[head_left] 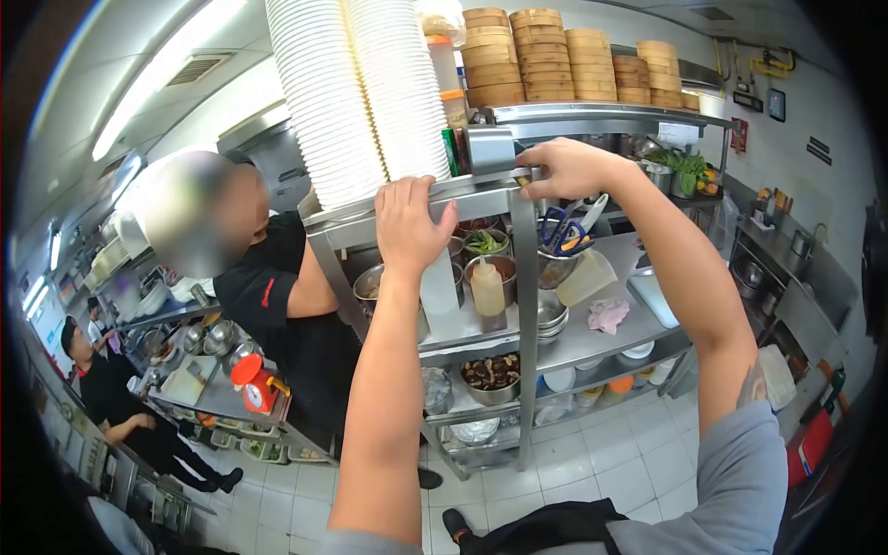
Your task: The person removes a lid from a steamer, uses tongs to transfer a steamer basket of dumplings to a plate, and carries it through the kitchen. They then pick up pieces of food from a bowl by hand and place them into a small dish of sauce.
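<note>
My left hand [412, 222] lies over the front rail of the metal shelf [356, 205], fingers flat and thumb apart, holding nothing. Right behind it rise two tall stacks of white dishes or containers [356, 92]. At the shelf's corner, my right hand [569, 168] has its fingers and thumb curled together beside a small grey metal box [491, 150]. What lies between those fingertips is too small to make out. Below my right hand, scissors with blue handles [560, 231] stand in a container.
Bamboo steamers [541, 60] line the upper shelf. Lower down are a squeeze bottle [487, 287], a pink cloth [608, 315] and a pan of dark food [491, 375]. A co-worker in black [287, 268] stands close on the left, near a red scale [257, 383]; others stand farther back.
</note>
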A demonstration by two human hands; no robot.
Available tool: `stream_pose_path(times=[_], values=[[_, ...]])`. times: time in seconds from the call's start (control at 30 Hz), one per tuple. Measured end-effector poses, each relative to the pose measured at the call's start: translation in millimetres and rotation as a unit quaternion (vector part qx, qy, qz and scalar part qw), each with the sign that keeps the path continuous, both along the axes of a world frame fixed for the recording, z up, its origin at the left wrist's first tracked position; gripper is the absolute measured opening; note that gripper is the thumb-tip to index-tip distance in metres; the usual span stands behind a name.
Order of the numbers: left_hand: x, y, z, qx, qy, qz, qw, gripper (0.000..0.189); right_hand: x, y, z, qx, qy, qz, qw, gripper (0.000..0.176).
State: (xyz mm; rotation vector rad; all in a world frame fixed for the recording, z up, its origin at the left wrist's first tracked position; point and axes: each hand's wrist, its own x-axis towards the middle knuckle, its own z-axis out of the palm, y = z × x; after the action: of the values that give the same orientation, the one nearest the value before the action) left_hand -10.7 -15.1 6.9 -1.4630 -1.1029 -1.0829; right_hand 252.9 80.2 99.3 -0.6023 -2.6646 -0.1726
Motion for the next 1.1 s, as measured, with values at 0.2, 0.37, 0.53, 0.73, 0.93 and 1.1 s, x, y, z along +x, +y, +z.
stream_pose_path(times=[0.2, 0.37, 0.53, 0.73, 0.93, 1.1], values=[[8, 4, 0, 0.000, -0.026, 0.022, 0.999, 0.037, -6, -4, -7, 0.030, 0.019, -0.041, 0.998, 0.059], [4, 6, -2, 0.013, -0.016, 0.028, 0.999, 0.037, -14, -14, -8, 0.034, 0.036, -0.076, 0.996, 0.047], [6, 5, -1, 0.019, -0.023, 0.013, 0.999, 0.037, -23, -25, -11, 0.043, 0.053, -0.138, 0.988, 0.041], [4, 6, -1, 0.029, -0.024, 0.011, 0.999, 0.037, -30, -32, -18, 0.050, 0.087, -0.163, 0.982, 0.040], [3, 7, -3, 0.025, -0.026, 0.012, 0.999, 0.039, -27, -13, -19, 0.035, 0.079, -0.106, 0.991, 0.038], [3, 8, -2, 0.017, -0.023, 0.022, 0.999, 0.040, -21, -12, -7, 0.035, 0.019, -0.074, 0.996, 0.034]])
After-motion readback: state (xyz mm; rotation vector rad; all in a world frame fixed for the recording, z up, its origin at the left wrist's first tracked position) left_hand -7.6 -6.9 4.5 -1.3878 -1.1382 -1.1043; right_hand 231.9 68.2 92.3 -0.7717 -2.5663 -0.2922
